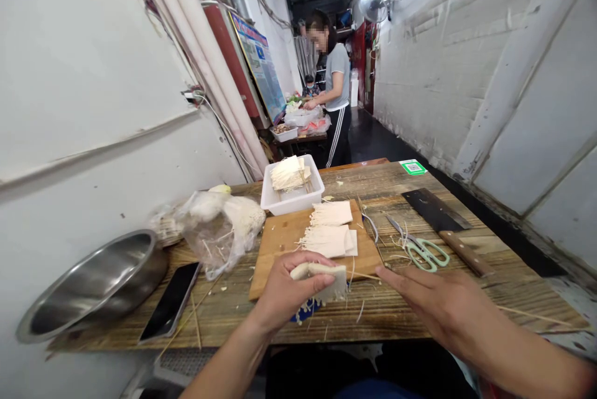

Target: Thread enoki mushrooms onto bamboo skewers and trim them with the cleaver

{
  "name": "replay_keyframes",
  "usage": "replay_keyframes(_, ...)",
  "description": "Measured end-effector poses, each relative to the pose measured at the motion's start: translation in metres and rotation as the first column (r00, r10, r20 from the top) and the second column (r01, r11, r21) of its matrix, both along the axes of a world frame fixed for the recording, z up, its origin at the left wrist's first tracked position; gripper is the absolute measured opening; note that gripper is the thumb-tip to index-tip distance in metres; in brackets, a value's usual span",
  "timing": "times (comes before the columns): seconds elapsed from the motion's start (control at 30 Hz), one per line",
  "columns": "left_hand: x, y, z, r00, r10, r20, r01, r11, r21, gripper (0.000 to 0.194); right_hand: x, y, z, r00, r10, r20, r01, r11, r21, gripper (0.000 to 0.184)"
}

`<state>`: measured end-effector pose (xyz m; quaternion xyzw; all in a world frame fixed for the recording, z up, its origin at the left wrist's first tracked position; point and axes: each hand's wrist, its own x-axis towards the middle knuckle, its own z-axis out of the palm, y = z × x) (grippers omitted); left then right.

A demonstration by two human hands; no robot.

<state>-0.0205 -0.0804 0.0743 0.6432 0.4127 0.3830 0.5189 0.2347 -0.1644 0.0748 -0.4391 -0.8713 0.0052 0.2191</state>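
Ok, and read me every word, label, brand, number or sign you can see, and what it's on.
No text can be read.
Blue poster, back left: lettering too blurred.
Green-edged card at the far edge of the table: a code square, any print too small.

Around the table's middle, a steel basin (100,284) is sitting at nine o'clock, a phone (170,301) is lying at eight, a green-edged code card (413,167) at two, while a person in grey (337,79) is standing beyond twelve.
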Motion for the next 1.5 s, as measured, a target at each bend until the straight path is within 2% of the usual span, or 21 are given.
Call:
replay_keyframes(0.1,0.000,-0.004,0.003,1.000,-0.012,-0.001,0.012,1.000,-0.021,0.016,0.005,-0.001,-0.004,1.000,0.018,0.018,-0.019,1.000,0.003,0.059)
replay_keyframes(0.27,0.002,-0.005,0.002,0.999,-0.029,0.028,0.031,0.997,-0.076,0.018,0.007,-0.002,0.000,0.999,0.025,0.027,-0.025,1.000,0.013,0.054)
replay_keyframes(0.8,0.007,-0.006,0.007,0.999,-0.016,-0.050,0.017,1.000,0.011,0.015,0.004,-0.001,0.008,0.999,0.041,0.011,-0.041,0.999,0.023,0.050)
replay_keyframes(1.17,0.009,-0.007,0.008,0.996,-0.047,-0.078,0.050,0.998,0.036,0.014,0.004,0.004,0.009,0.995,0.088,-0.056,-0.090,0.995,-0.034,0.046)
replay_keyframes(1.37,0.011,-0.010,0.004,0.993,-0.064,-0.103,0.063,0.998,-0.010,0.016,-0.004,0.003,0.016,0.995,0.058,-0.081,-0.067,0.992,-0.108,0.035)
replay_keyframes(1.5,0.012,-0.012,0.001,0.994,-0.057,-0.097,0.054,0.998,-0.028,0.016,-0.008,0.001,0.013,0.991,0.058,-0.118,-0.073,0.989,-0.126,0.035)
